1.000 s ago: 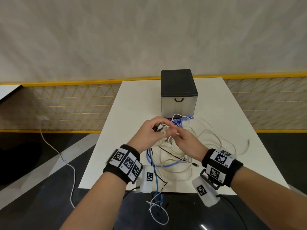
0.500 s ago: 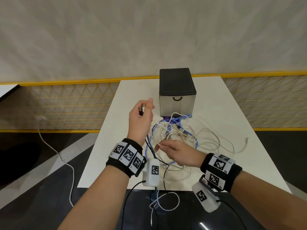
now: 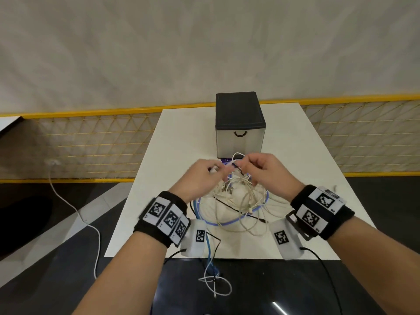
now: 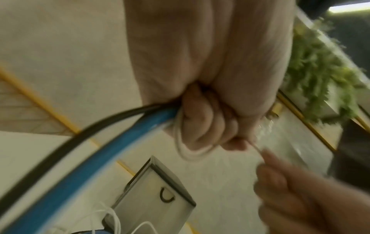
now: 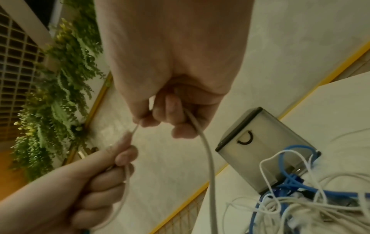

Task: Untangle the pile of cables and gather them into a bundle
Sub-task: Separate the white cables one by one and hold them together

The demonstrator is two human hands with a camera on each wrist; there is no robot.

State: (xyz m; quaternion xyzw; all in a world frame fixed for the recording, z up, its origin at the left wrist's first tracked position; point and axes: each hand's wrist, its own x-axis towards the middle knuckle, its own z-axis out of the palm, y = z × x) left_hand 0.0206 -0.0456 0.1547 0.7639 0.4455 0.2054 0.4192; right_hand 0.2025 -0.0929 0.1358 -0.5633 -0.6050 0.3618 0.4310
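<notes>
A tangled pile of white, blue and black cables [image 3: 236, 201] lies on the white table [image 3: 172, 155]. My two hands meet just above it, in front of the drawer box. My left hand [image 3: 216, 172] is a fist that grips a blue cable [image 4: 100, 158], a black cable [image 4: 60, 145] and a white loop [image 4: 186, 150]. My right hand [image 3: 246, 165] pinches a thin white strand stretched between both hands, and a thicker white cable [image 5: 208, 158] runs down from its curled fingers [image 5: 180, 129]. The left hand [image 5: 96, 178] also holds a white cable there.
A small drawer box [image 3: 240, 130] with a black top stands just behind the pile. Cable ends [image 3: 213, 280] hang over the table's near edge. A yellow mesh fence [image 3: 91, 144] runs behind the table. A white cord [image 3: 75, 212] lies on the floor at the left.
My left hand has come down and right from its raised spot. My right hand has risen off the pile. Both now meet above it, holding a white strand between them.
</notes>
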